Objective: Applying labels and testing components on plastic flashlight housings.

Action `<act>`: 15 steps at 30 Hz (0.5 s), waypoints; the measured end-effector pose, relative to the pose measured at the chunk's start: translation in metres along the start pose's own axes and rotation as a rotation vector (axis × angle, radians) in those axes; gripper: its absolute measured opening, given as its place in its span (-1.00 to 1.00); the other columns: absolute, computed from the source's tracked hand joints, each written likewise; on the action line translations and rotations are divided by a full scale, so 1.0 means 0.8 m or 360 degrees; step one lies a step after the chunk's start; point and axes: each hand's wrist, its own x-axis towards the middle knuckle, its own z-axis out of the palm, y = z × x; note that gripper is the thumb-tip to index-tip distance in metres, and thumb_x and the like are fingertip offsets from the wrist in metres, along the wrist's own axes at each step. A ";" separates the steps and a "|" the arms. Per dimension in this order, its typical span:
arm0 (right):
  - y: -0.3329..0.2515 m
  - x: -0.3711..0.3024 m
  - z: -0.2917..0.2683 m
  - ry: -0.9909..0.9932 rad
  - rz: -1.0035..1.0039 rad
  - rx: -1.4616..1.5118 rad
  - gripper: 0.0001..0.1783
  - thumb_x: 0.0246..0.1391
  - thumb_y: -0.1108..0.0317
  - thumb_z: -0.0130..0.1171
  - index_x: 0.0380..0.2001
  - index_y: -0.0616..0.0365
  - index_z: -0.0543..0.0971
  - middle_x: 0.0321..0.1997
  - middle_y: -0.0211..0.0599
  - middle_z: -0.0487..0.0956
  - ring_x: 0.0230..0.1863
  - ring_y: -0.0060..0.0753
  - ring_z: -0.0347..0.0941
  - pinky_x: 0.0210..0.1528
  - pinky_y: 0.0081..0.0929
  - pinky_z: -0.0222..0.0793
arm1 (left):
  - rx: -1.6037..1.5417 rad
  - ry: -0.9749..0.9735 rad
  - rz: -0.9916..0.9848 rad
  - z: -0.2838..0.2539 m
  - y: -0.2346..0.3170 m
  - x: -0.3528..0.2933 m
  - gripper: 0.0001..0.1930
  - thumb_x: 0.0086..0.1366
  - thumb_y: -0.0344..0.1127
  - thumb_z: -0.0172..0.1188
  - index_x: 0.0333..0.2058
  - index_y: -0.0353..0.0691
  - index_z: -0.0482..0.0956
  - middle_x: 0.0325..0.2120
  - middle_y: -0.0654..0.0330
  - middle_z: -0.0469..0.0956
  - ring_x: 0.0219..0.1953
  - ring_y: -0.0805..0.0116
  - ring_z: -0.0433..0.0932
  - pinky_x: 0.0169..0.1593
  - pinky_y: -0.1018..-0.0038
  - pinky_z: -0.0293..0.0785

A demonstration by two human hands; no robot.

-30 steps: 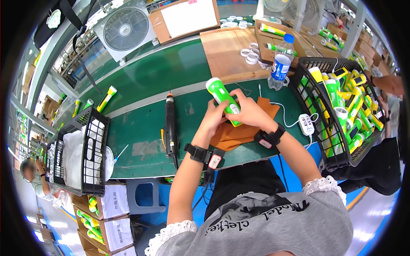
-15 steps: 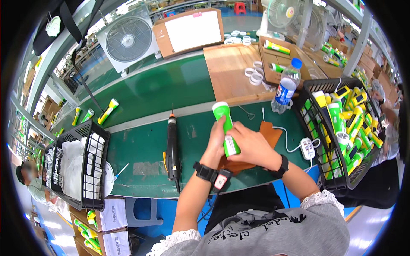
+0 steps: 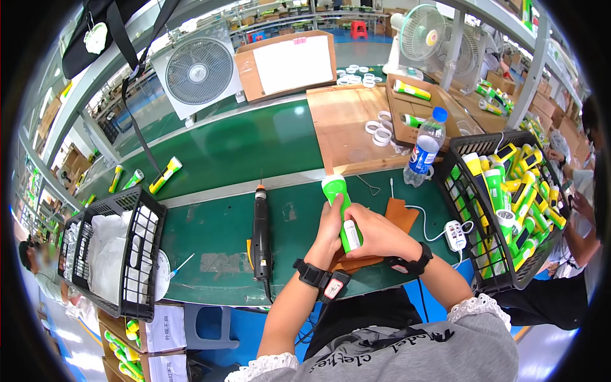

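A green flashlight (image 3: 335,188) with a white head stands tilted over the near side of the bench, its head pointing away from me. My left hand (image 3: 328,226) is closed round its left side. From the right, my right hand (image 3: 375,234) grips its lower body, beside a white label. Beneath my hands lies a brown leather-like cloth (image 3: 401,215), partly covered by them. To the left, a black electric screwdriver (image 3: 260,232) lies on the green bench top (image 3: 216,235).
On the right, a black crate (image 3: 493,283) holds many green and yellow flashlights, near a bottle (image 3: 425,149) and a white power strip (image 3: 455,235). At left are another black crate (image 3: 137,254) and a small screwdriver (image 3: 182,266). White rings (image 3: 382,136) lie on a wooden board (image 3: 337,127).
The view has tilted, so the scene sits slightly lower in the picture. Both hands still hold the flashlight, with little change in their grip.
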 end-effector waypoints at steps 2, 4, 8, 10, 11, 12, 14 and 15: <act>-0.007 -0.007 0.001 0.0039 -0.0018 0.0047 -0.33 -0.47 0.30 0.39 -0.25 0.16 0.24 -0.26 -0.10 0.32 -0.18 0.00 0.30 -0.17 -0.26 0.25 | -0.0019 0.0015 0.0037 0.008 0.006 -0.013 -0.70 0.28 -0.11 -0.11 -0.17 -0.21 0.25 -0.42 0.18 0.39 -0.42 0.36 0.46 -0.36 0.39 0.47; -0.014 -0.009 0.000 0.0107 -0.0072 0.0041 -0.40 -0.42 0.34 0.35 -0.28 0.16 0.24 -0.27 -0.12 0.33 -0.24 -0.01 0.32 -0.22 -0.27 0.28 | -0.0044 0.0028 0.0070 0.009 0.008 -0.016 -0.70 0.28 -0.12 -0.11 -0.17 -0.21 0.25 -0.43 0.19 0.39 -0.43 0.39 0.45 -0.38 0.40 0.46; -0.024 -0.010 0.002 0.0111 0.0045 0.0307 -0.65 -0.30 0.44 0.23 -0.41 0.15 0.30 -0.38 -0.20 0.36 -0.34 -0.09 0.34 -0.30 -0.32 0.30 | -0.0023 0.0039 0.0072 -0.006 0.003 -0.006 -0.68 0.27 -0.08 -0.10 -0.17 -0.21 0.25 -0.44 0.18 0.39 -0.46 0.37 0.44 -0.41 0.38 0.44; -0.024 -0.021 0.007 0.0010 -0.0214 0.0198 -0.72 -0.28 0.47 0.20 -0.46 0.14 0.32 -0.43 -0.23 0.36 -0.36 -0.14 0.35 -0.32 -0.33 0.30 | -0.0141 0.0066 -0.0015 -0.008 0.008 -0.004 -0.63 0.26 0.00 -0.14 -0.18 -0.20 0.25 -0.48 0.17 0.39 -0.52 0.36 0.42 -0.47 0.39 0.42; -0.025 -0.028 0.011 -0.0083 -0.0491 0.0093 -0.79 -0.26 0.50 0.16 -0.52 0.13 0.33 -0.48 -0.26 0.37 -0.38 -0.18 0.35 -0.34 -0.34 0.29 | -0.0276 0.0050 -0.0177 -0.010 0.019 -0.002 -0.59 0.26 0.05 -0.18 -0.20 -0.21 0.25 -0.50 0.18 0.39 -0.56 0.37 0.40 -0.49 0.39 0.42; -0.033 -0.035 0.010 -0.0126 -0.0534 -0.0033 -0.81 -0.27 0.50 0.15 -0.56 0.10 0.34 -0.51 -0.29 0.36 -0.38 -0.21 0.34 -0.35 -0.35 0.28 | -0.0224 0.0024 -0.0139 -0.005 0.027 -0.004 -0.59 0.26 0.07 -0.19 -0.22 -0.20 0.24 -0.52 0.19 0.38 -0.58 0.39 0.40 -0.52 0.40 0.42; -0.029 -0.047 0.014 -0.0090 -0.0508 -0.0033 -0.80 -0.28 0.49 0.16 -0.55 0.10 0.34 -0.51 -0.29 0.36 -0.38 -0.21 0.34 -0.34 -0.35 0.28 | -0.0181 0.0024 -0.0127 0.002 0.033 -0.013 -0.60 0.25 0.08 -0.19 -0.24 -0.18 0.22 -0.53 0.19 0.37 -0.59 0.40 0.40 -0.54 0.40 0.42; -0.024 -0.050 0.013 -0.0028 -0.0516 -0.0075 -0.79 -0.29 0.49 0.17 -0.55 0.10 0.34 -0.50 -0.29 0.35 -0.37 -0.20 0.33 -0.33 -0.36 0.28 | -0.0103 0.0000 0.0039 0.007 0.034 -0.013 -0.57 0.25 0.10 -0.20 -0.23 -0.20 0.24 -0.51 0.18 0.38 -0.57 0.39 0.40 -0.52 0.40 0.42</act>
